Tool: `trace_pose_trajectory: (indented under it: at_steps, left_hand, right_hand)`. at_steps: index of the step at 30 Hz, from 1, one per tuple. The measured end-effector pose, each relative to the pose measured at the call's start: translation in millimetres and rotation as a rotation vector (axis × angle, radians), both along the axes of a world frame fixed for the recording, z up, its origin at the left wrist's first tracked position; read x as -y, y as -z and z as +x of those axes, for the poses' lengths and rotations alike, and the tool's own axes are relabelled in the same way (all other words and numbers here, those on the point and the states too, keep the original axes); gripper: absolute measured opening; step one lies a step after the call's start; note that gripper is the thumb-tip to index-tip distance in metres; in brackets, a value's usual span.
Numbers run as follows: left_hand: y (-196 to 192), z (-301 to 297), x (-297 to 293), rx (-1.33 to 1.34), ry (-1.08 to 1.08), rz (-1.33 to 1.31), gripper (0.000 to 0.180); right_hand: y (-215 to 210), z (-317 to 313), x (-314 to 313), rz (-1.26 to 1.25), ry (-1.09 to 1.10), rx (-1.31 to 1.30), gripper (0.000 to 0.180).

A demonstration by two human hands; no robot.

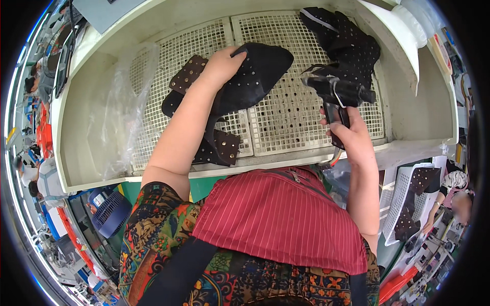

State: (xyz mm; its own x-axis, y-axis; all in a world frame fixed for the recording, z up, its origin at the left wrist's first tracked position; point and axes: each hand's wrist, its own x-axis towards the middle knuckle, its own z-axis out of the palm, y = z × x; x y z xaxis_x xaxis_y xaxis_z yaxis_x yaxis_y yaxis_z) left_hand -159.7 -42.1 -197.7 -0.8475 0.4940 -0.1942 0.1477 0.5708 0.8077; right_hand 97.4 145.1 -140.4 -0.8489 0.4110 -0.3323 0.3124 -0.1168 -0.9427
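Clear plastic sheeting (120, 102) is crumpled up at the far left of the cream-coloured booth counter (81, 168), lying partly over the white perforated grate (286, 117) that makes up the work surface. Next over, the left hand (220, 65) is closed over the back end of a black studded shoe upper (258, 71), holding it up off the grate with its pointed toe aimed to the right; a brown studded strap (188, 74) sticks out just left of the wrist, and more studded pieces (217, 145) hang or lie below the forearm, touching the grate. Further right, the right hand (349, 135) is wrapped tight around the grip of a black pistol-style spray gun (337, 92), nozzle end pointing left toward the held upper, with a gap between the two. Behind the gun there's a pile of more black studded uppers (347, 43) in the back right corner. What I'd worry about: the gun sits close to that pile, so anything coming out of it could drift onto pieces that aren't being worked, and the left fingers are right on the upper, so they could catch some too. Can't tell if the trigger's being pulled.
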Motion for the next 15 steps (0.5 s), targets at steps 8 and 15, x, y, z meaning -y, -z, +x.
trace_pose_trajectory:
  at_steps: [8,15]
  left_hand:
    - [4.2,-20.6,-11.0,-0.069,0.133,-0.075,0.034]
    - [-0.4,-19.8,-8.0,-0.007,0.130,-0.053,0.034]
  right_hand:
    - [-26.4,-30.7,24.0,0.639,-0.118,-0.012,0.036]
    - [-34.3,-5.0,19.1,0.656,-0.236,-0.045,0.031]
